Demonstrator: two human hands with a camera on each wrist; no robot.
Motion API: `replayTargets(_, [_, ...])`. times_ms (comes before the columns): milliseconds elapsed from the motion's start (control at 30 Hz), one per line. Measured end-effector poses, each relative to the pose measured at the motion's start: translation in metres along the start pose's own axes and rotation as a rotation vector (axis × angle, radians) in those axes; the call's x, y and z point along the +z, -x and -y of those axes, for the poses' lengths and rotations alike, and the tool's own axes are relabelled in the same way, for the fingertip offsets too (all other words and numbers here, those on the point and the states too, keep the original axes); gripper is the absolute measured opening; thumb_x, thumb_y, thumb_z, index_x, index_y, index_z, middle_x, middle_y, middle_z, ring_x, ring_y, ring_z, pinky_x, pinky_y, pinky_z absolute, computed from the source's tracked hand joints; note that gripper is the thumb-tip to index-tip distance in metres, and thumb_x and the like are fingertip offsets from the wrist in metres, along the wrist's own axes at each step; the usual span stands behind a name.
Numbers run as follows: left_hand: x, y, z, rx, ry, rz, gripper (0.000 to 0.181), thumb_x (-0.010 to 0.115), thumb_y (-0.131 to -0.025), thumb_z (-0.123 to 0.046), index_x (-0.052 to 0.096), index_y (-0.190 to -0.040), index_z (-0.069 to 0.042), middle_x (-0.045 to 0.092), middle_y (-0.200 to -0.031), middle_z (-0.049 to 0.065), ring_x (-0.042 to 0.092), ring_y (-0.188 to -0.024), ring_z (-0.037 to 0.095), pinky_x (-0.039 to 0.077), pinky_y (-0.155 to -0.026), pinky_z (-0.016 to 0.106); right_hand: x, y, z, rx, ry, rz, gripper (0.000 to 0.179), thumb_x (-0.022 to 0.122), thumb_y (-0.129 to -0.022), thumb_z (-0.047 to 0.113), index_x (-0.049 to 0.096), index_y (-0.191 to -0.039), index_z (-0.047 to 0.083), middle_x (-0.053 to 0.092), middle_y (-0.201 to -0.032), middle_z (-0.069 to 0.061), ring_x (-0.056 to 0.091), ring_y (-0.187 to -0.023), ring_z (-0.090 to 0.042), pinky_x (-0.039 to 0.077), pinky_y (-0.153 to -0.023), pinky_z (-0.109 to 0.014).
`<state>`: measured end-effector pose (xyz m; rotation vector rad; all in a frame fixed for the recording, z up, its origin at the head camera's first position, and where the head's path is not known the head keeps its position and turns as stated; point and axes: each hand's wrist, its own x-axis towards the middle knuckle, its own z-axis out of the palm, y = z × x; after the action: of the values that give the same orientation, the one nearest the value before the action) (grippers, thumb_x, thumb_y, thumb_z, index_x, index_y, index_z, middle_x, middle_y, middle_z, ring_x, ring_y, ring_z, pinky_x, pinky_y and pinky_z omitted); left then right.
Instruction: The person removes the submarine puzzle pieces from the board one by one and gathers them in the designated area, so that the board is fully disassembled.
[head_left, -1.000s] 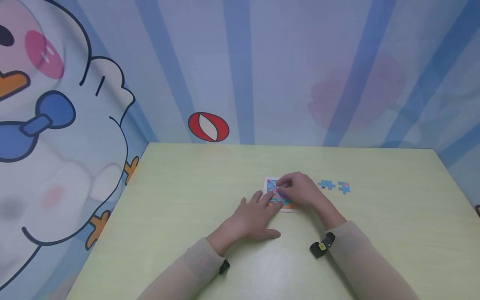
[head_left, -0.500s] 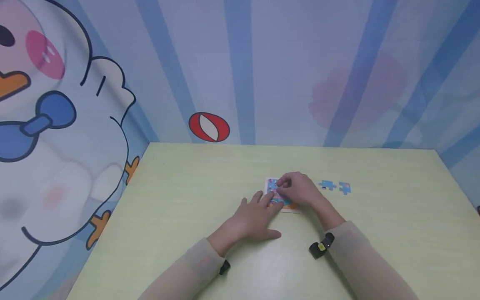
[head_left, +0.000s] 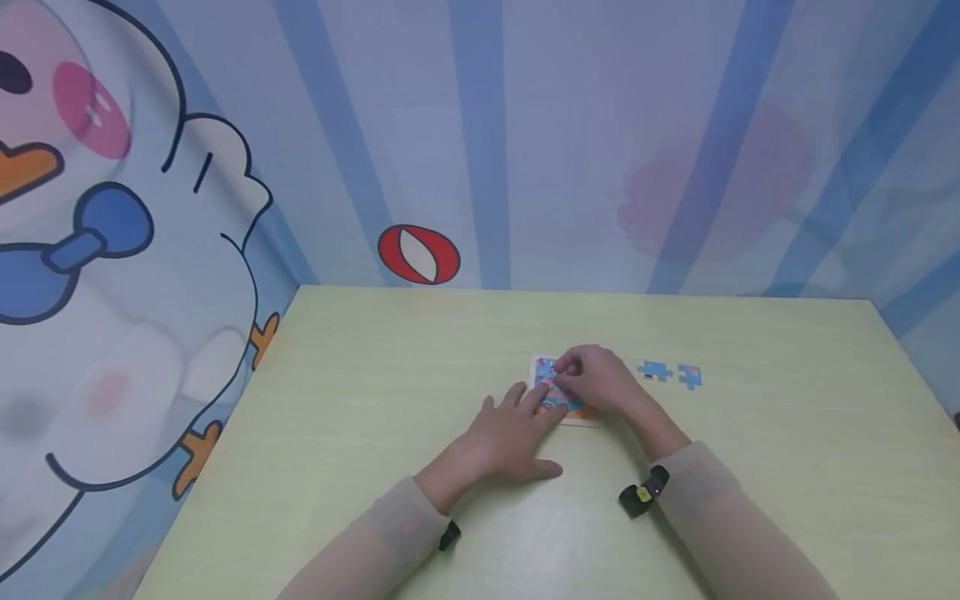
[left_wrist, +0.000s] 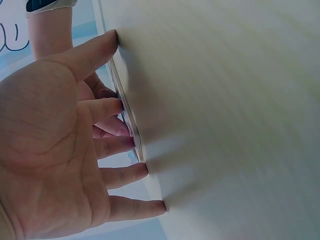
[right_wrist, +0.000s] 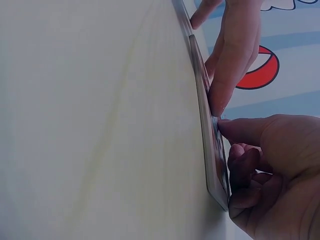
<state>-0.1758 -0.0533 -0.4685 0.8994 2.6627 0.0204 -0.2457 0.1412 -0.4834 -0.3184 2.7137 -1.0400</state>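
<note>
A small jigsaw puzzle [head_left: 577,422] with a white border and a blue, pink and orange picture lies on the table. My left hand [head_left: 508,440] is spread palm down at its lower left, two fingertips resting on the picture and the thumb out on the table. In the left wrist view the fingers of the left hand [left_wrist: 55,145] are nearly straight. My right hand [head_left: 600,379] bends over the upper part, thumb and forefinger pinching a jigsaw piece [head_left: 552,369], mostly hidden by the fingers. In the right wrist view the thumb of the right hand [right_wrist: 285,165] meets the puzzle's surface.
Two loose blue jigsaw pieces lie right of the puzzle, a nearer piece [head_left: 655,371] and a farther piece [head_left: 690,377]. The pale yellow table [head_left: 375,358] ends at a printed blue striped backdrop [head_left: 555,167].
</note>
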Motion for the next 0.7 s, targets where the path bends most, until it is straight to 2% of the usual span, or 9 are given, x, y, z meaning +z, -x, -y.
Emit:
replayTargets(333, [-0.002,0.002,-0.001,-0.001,0.008,0.004,0.084,0.061,-0.095,-0.066,0.032,-0.165,-0.030,0.016,-0.173,0.006,0.019,-0.155,0.038,0.033,-0.112,0.069,-0.005,0.003,-0.009,-0.008,0.027,-0.014,0.018,0.072,-0.097,0.021,0.075,-0.110,0.008,0.069,-0.099,-0.006,0.062,-0.094,-0.024,0.050,-0.087,-0.045])
replayTargets(700, [-0.002,0.002,-0.002,-0.003,0.020,0.001,0.084,0.062,-0.095,-0.066,0.032,-0.165,-0.030,0.017,-0.173,0.006,0.019,-0.155,0.038,0.032,-0.112,0.068,-0.029,0.014,-0.026,0.027,-0.028,0.007,0.023,0.070,-0.099,0.025,0.074,-0.113,0.007,0.069,-0.102,-0.007,0.062,-0.096,-0.025,0.050,-0.085,-0.044])
